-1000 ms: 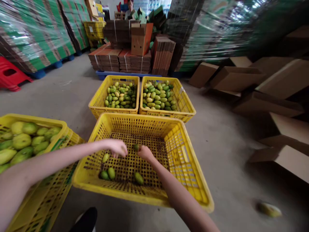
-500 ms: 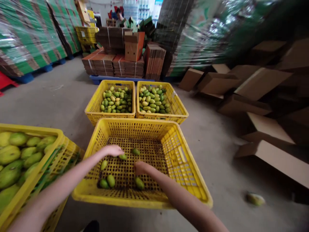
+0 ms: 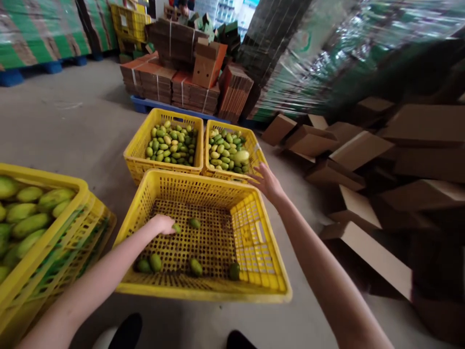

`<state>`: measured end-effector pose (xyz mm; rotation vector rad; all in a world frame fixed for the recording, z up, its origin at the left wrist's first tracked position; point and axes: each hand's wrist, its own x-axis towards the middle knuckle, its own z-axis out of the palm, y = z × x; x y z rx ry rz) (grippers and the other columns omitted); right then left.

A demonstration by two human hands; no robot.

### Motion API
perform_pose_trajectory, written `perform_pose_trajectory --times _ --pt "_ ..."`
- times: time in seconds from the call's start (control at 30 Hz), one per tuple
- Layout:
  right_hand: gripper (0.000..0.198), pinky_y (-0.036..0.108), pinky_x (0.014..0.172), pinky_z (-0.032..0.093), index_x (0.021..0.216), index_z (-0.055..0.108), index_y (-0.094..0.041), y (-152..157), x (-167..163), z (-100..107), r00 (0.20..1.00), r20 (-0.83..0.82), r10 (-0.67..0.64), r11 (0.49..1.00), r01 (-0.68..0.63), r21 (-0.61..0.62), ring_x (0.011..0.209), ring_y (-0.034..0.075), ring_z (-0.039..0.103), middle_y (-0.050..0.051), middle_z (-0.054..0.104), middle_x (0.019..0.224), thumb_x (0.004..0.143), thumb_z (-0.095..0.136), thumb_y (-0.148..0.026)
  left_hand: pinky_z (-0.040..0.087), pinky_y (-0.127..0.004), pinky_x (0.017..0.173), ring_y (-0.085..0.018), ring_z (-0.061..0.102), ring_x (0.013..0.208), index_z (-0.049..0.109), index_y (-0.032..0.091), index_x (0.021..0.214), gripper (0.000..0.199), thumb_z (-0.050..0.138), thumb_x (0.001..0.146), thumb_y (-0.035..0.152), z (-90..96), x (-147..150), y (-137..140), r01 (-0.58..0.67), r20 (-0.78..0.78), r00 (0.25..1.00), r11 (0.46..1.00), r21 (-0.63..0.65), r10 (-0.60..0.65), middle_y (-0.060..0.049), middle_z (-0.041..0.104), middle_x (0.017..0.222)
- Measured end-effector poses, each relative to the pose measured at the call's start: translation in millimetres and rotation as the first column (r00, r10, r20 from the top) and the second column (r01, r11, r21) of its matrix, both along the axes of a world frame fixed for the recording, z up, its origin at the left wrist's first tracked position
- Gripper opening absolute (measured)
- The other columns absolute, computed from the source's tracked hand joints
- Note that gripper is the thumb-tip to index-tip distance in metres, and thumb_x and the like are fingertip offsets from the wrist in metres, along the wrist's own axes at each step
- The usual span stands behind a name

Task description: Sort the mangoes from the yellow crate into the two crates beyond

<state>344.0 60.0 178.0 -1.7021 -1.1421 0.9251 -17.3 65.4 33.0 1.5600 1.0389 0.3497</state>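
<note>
My left hand (image 3: pixel 162 224) reaches into the near yellow crate (image 3: pixel 203 292), its fingers closed on a small green mango (image 3: pixel 176 228). On the crate's perforated floor lie several more: a mango (image 3: pixel 194 223) in the middle, a mango (image 3: pixel 195 267) towards the front, a pair at the front left and a dark green mango (image 3: pixel 234 271) at the front right. My right hand (image 3: pixel 267 183) is open, fingers spread, beside the back right crate (image 3: pixel 258 154). Just past its fingertips a larger-looking pale mango (image 3: pixel 240 156) appears over the fruit there, apart from the hand.
The back left crate (image 3: pixel 138 165) holds many mangoes. Another crate (image 3: pixel 78 182) of mangoes stands at my left. Open cardboard boxes (image 3: pixel 378 257) are piled on the right. Bundled cardboard (image 3: pixel 148 75) sits on a blue pallet (image 3: pixel 140 103) behind; a person is partly visible beyond.
My right hand has risen out of the near crate to the back right crate and opened. A pale mango now shows over that crate. My left hand stays in the near crate. The view has tilted.
</note>
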Motion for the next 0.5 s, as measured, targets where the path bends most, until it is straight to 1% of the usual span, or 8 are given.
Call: perform_pose_trajectory --times 0.07,0.17,0.2,0.27,0.33,0.37,0.43,0.5 --pt "0.033 0.033 0.083 0.056 0.102 0.062 -0.023 -16 0 -27 0.998 0.006 -0.066 0.998 0.066 -0.022 0.087 0.016 0.069 0.006 0.065 0.109 0.089 0.046 -0.049 0.043 -0.053 0.097 -0.038 0.066 0.093 0.046 0.022 0.043 0.046 0.087 0.044 0.042 6.4 -5 4 0.013 -0.133 0.991 1.0 -0.018 -0.015 -0.004 0.057 0.051" --pt "0.026 0.037 0.086 0.055 0.095 0.065 -0.019 -61 -22 -81 0.969 0.133 0.209 0.945 -0.165 -0.283 0.086 0.02 0.068 0.007 0.07 0.094 0.085 0.055 -0.04 0.037 -0.051 0.105 -0.037 0.065 0.103 0.054 0.023 0.05 0.036 0.087 0.043 0.035 16.0 -14 13 -0.03 -0.234 0.972 0.998 -0.047 0.018 -0.006 0.071 0.07" --pt "0.022 0.037 0.084 0.056 0.09 0.066 -0.018 -76 -32 -98 0.936 0.14 0.324 0.893 -0.253 -0.373 0.084 0.021 0.068 0.006 0.071 0.088 0.081 0.059 -0.038 0.035 -0.05 0.108 -0.037 0.063 0.108 0.057 0.023 0.054 0.032 0.086 0.044 0.032 18.5 -18 17 -0.059 -0.249 0.968 0.997 -0.045 0.046 -0.008 0.074 0.08" --pt "0.013 0.036 0.08 0.056 0.08 0.068 -0.019 -99 -51 -125 0.833 0.127 0.538 0.743 -0.398 -0.538 0.078 0.022 0.068 0.004 0.071 0.077 0.072 0.07 -0.029 0.03 -0.048 0.112 -0.037 0.059 0.119 0.06 0.023 0.06 0.028 0.085 0.048 0.031 21.4 -26 25 -0.13 -0.27 0.956 0.991 -0.033 0.116 -0.011 0.075 0.096" --pt "0.013 0.039 0.08 0.055 0.074 0.068 -0.018 -109 -68 -145 0.72 0.126 0.683 0.602 -0.456 -0.656 0.079 0.026 0.069 0.005 0.071 0.072 0.063 0.075 -0.019 0.03 -0.046 0.112 -0.035 0.058 0.123 0.059 0.023 0.06 0.027 0.082 0.055 0.036 20.6 -31 30 -0.201 -0.289 0.939 0.98 -0.016 0.188 -0.013 0.075 0.1" --pt "0.016 0.041 0.084 0.054 0.077 0.068 -0.018 -108 -77 -152 0.672 0.143 0.726 0.561 -0.46 -0.688 0.084 0.028 0.07 0.007 0.071 0.076 0.063 0.075 -0.015 0.032 -0.045 0.112 -0.034 0.058 0.122 0.058 0.023 0.059 0.027 0.08 0.059 0.039 19.0 -32 32 -0.23 -0.295 0.93 0.973 -0.008 0.217 -0.012 0.076 0.098" --pt "0.028 0.045 0.093 0.05 0.095 0.068 -0.016 -96 -93 -165 0.604 0.215 0.767 0.548 -0.443 -0.71 0.104 0.033 0.066 0.014 0.072 0.098 0.068 0.072 -0.012 0.036 -0.044 0.109 -0.032 0.062 0.117 0.057 0.023 0.056 0.029 0.077 0.065 0.042 14.4 -31 33 -0.264 -0.303 0.919 0.965 0.004 0.253 -0.01 0.076 0.087" --pt "0.044 0.046 0.103 0.044 0.121 0.059 -0.014 -77 -110 -176 0.556 0.31 0.772 0.58 -0.414 -0.701 0.123 0.034 0.056 0.021 0.061 0.128 0.077 0.066 -0.012 0.039 -0.044 0.107 -0.032 0.065 0.11 0.058 0.023 0.055 0.026 0.078 0.065 0.036 10.5 -29 33 -0.256 -0.303 0.921 0.967 0.006 0.245 -0.008 0.073 0.075"
